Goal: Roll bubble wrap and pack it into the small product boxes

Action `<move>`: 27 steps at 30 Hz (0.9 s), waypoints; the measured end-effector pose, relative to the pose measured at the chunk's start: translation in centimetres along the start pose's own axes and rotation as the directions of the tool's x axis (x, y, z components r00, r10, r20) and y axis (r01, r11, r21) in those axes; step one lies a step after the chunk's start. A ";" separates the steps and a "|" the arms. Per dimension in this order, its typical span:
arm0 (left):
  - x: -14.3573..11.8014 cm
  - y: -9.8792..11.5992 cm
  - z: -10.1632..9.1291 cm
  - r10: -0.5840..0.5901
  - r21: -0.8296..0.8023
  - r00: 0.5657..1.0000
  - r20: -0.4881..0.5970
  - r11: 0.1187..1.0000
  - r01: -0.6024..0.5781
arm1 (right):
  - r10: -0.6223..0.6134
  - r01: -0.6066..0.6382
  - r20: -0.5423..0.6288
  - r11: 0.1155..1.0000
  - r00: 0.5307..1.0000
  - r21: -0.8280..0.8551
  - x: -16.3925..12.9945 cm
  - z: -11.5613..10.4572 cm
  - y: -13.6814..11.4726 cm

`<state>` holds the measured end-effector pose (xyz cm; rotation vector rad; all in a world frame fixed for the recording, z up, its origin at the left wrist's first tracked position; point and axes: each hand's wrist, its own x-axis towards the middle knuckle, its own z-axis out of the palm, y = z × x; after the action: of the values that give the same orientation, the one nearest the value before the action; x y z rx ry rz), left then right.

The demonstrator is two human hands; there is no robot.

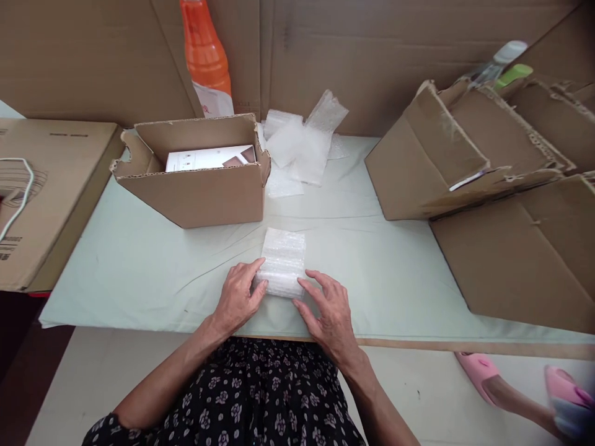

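Bubble-wrapped bundle (282, 262) lies on the pale table (139, 266) near its front edge, apparently fully wrapped. The left hand (239, 296) and right hand (328, 310) press its near corners, fingers spread, gripping nothing. The open box (199, 186) behind holds one white carton (204, 158).

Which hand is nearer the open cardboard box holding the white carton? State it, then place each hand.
Left. The left hand lies below the open cardboard box, touching the bubble-wrapped packet. The right hand sits farther right, on the packet's other side.
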<state>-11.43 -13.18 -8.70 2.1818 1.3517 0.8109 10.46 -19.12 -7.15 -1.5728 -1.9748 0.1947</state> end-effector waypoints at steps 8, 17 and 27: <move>-0.2 0.6 -1.2 0.178 -0.080 0.984 -0.003 0.981 -0.178 | -0.032 0.022 0.103 0.995 0.994 0.094 1.2 1.4 0.7; 1.7 0.0 -0.1 0.000 0.029 1.000 -0.004 1.000 0.000 | -0.091 0.093 0.050 0.995 0.995 -0.030 1.0 0.3 0.3; -0.8 1.7 -0.7 -0.427 -0.679 0.882 0.199 0.589 0.438 | 0.267 -0.274 0.075 0.867 0.961 0.416 2.9 2.9 0.4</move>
<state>-11.10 -14.57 -7.35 1.1758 1.2031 0.9115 8.84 -15.61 -8.65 -1.5443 -1.5722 0.7028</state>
